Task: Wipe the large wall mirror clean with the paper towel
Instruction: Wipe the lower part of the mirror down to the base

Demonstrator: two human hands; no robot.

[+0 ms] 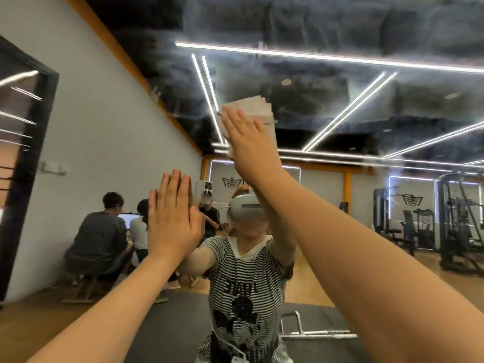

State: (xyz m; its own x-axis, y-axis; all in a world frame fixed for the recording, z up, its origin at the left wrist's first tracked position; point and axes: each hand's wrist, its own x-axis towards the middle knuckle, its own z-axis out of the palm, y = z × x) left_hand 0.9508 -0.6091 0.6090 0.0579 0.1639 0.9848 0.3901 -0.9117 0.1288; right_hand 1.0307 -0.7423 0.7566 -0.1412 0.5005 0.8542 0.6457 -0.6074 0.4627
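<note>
The large wall mirror (340, 106) fills nearly the whole view, its glass reflecting a dark ceiling crossed by long white strip lights (327, 57), and hazy smears show across that upper part. The right hand (248, 142) reaches high, fingers straight and close together, palm pressing a folded white paper towel (258, 107) flat against the glass; the towel's upper edge and right side stick out beyond the fingertips. The left hand (171, 218) is lower and to the left, flat on the mirror with fingers straight and together, holding nothing, meeting its own reflection palm to palm. Between the two bare forearms stands the reflection of the person in a black-and-white striped T-shirt (243, 279) with a white headset (245, 208). Further back in the reflection, several seated people (102, 237) gather by a lit screen along the pale grey wall (104, 132), and black gym machines (455, 224) stand on the wooden floor to the right.
</note>
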